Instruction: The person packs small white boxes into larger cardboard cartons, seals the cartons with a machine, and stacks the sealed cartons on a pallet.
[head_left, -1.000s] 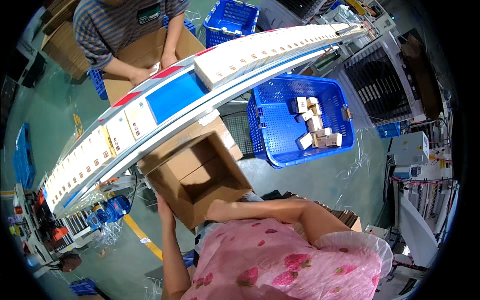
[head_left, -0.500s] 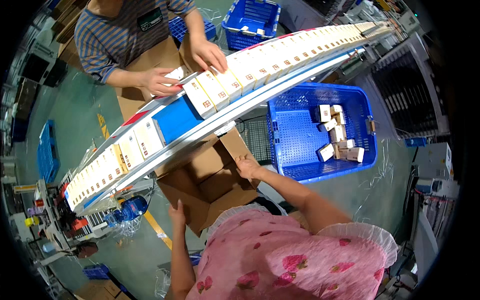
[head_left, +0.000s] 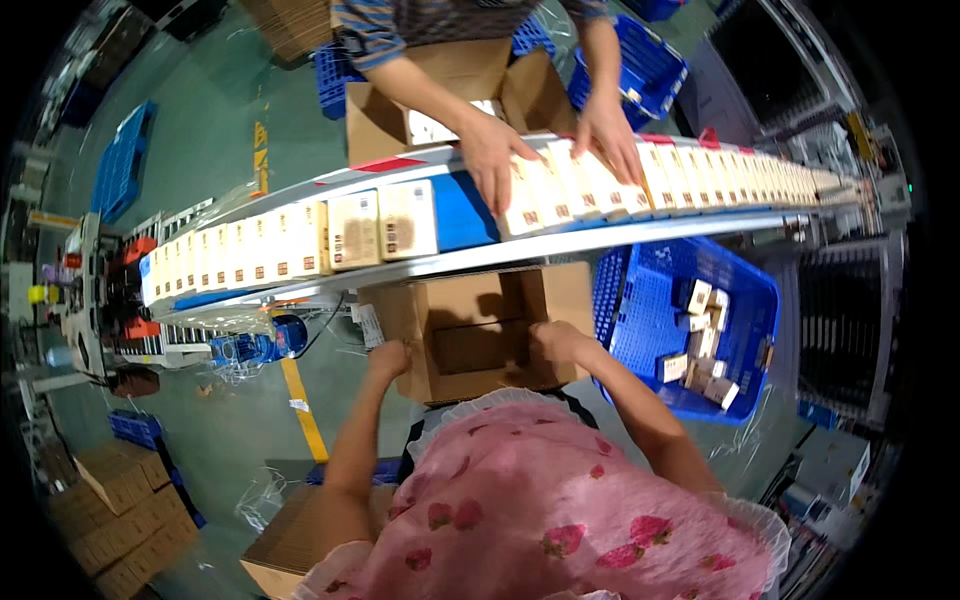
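Note:
An open cardboard box (head_left: 568,297) stands upright between my hands, just on my side of the conveyor, and no goods show inside it. My left hand (head_left: 390,358) is closed on its left side, by a flap with a white label. On the right side, my right hand (head_left: 562,343) grips the wall, fingertips reaching inside. Beyond the box, small white cartons (head_left: 408,222) stand in a row along the conveyor belt (head_left: 466,212), with a gap of bare blue belt in the row. Across the belt, a person's two hands (head_left: 490,158) hold several cartons together.
At right, a blue plastic crate (head_left: 625,345) holds several loose small cartons. Another open cardboard box (head_left: 375,125) sits before the person opposite. Behind my left arm is a cardboard box (head_left: 290,535); stacked cartons (head_left: 130,510) stand farther left. The conveyor's metal rail (head_left: 440,265) runs above my box.
My view has turned. The cardboard box has swung from tilted to level and squared to the conveyor, and my left hand has closed on its side. The other person's hands now squeeze cartons.

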